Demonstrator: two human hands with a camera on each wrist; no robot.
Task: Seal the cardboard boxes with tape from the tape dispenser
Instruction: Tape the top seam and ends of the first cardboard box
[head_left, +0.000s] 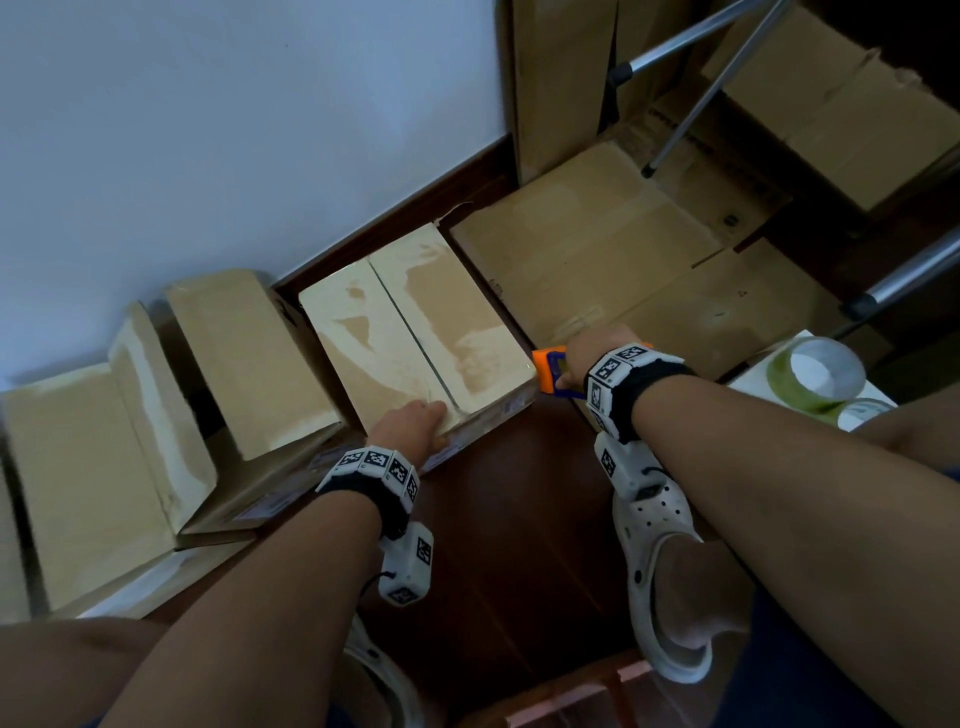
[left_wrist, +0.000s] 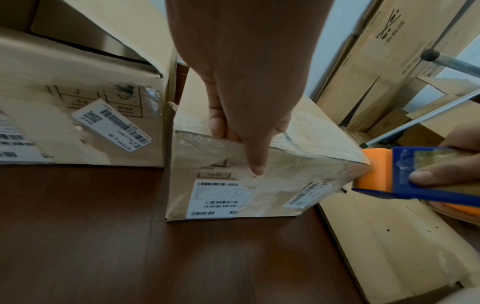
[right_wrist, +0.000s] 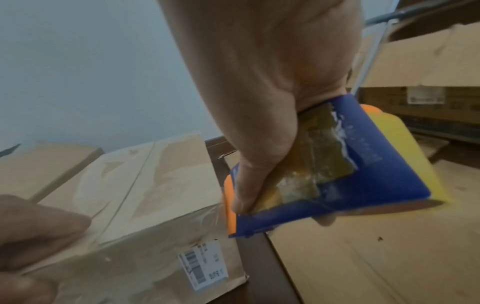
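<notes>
A closed cardboard box (head_left: 405, 322) stands on the dark floor by the wall, its two top flaps meeting in a centre seam. My left hand (head_left: 410, 421) lies on its near top edge, fingers on the lid and thumb (left_wrist: 255, 162) pressing down on the front face. My right hand (head_left: 587, 353) grips the blue and orange tape dispenser (head_left: 545, 369) at the box's near right corner. In the right wrist view the dispenser (right_wrist: 363, 164) has its orange end against that corner of the box (right_wrist: 155, 185). A shiny clear strip (left_wrist: 311, 156) runs along the box's front top edge.
Two open boxes (head_left: 249, 353) (head_left: 88, 467) stand left of the closed one. Flattened cardboard (head_left: 623, 260) covers the floor to the right, with tripod legs (head_left: 701, 104) on it. Rolls of tape (head_left: 815, 374) sit at the right. My foot in a white clog (head_left: 660, 545) is below.
</notes>
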